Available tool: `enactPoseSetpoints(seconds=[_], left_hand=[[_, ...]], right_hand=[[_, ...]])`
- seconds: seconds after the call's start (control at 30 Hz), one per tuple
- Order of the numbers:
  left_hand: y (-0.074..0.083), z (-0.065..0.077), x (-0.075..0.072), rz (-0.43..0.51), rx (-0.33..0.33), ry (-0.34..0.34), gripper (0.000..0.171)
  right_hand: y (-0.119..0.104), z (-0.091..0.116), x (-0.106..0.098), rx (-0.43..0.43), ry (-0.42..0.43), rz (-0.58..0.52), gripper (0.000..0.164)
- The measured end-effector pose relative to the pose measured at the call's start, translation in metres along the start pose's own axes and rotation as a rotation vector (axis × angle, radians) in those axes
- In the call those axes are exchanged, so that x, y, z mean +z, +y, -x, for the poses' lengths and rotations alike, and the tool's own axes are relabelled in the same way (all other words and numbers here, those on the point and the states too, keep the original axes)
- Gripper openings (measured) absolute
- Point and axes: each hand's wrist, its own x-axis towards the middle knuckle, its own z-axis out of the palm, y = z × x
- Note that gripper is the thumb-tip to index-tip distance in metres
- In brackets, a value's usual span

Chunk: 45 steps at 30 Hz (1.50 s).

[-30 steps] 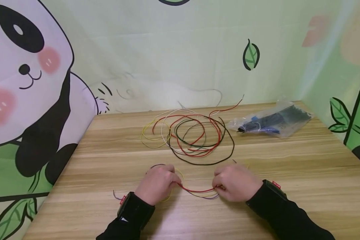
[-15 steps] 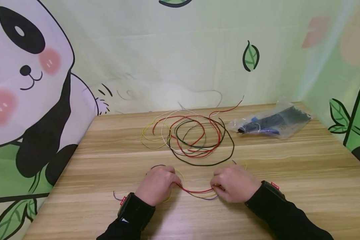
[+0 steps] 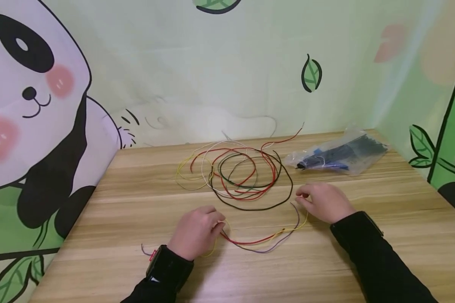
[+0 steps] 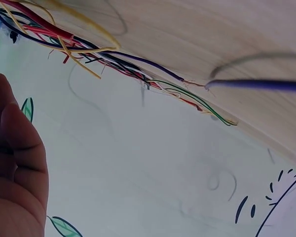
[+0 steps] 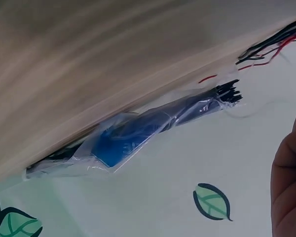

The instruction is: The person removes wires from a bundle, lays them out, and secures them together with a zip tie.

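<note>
My left hand [image 3: 195, 231] pinches a red wire [image 3: 246, 243], a yellow wire [image 3: 299, 227] and a purple wire [image 3: 263, 251] together near the front of the table. Their right-hand stretches curve loosely over the wood, with the purple tip pointing up. To the right, my right hand [image 3: 326, 203] is raised with loosely curled fingers and nothing visible between them; the yellow wire's end reaches just beneath it. In the left wrist view, bare copper strands show on the purple wire [image 4: 256, 85]. Part of the left hand [image 4: 19, 163] fills that view's left edge.
Behind the hands lies a loose coil of red, black, green, white and yellow wires [image 3: 263, 209]. A clear plastic bag [image 3: 358, 166] with a bundle of thin black strips lies at the back right. A printed cloth wall [image 3: 212, 84] rises behind the wooden table [image 3: 129, 202].
My right hand has let go of the wires and moved right and away from me; their right-hand ends now lie uncovered. My left hand keeps its pinch in nearly the same spot.
</note>
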Motion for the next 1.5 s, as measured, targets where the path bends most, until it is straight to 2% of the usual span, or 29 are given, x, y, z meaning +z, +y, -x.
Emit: enactPoseSetpoints(seconds=[0.13,0.3,0.57,0.7,1.0,1.23,1.5], left_hand=[[-0.001,0.002,0.000,-0.017,-0.020,-0.006,0.014],[-0.002,0.002,0.000,-0.035,-0.027,0.000,0.018],[-0.001,0.000,0.003,-0.026,-0.019,0.021,0.018],[0.000,0.002,0.004,-0.021,-0.017,0.030,0.018],[-0.002,0.001,0.003,-0.017,-0.029,0.023,0.016],[-0.003,0.002,0.004,-0.035,-0.018,0.037,0.015],[-0.003,-0.001,0.004,-0.050,-0.002,0.057,0.014]], right_hand=[[0.000,-0.009,0.006,-0.011,-0.083,-0.038,0.013],[-0.005,-0.019,0.015,-0.079,-0.168,-0.064,0.011],[-0.016,-0.031,0.022,-0.198,-0.131,-0.048,0.011],[-0.022,-0.034,0.027,-0.226,-0.137,-0.042,0.007],[-0.030,-0.036,0.034,-0.203,-0.111,-0.035,0.011],[-0.033,-0.037,0.037,-0.202,-0.129,-0.058,0.012],[-0.038,-0.038,0.036,-0.156,-0.191,-0.045,0.013]])
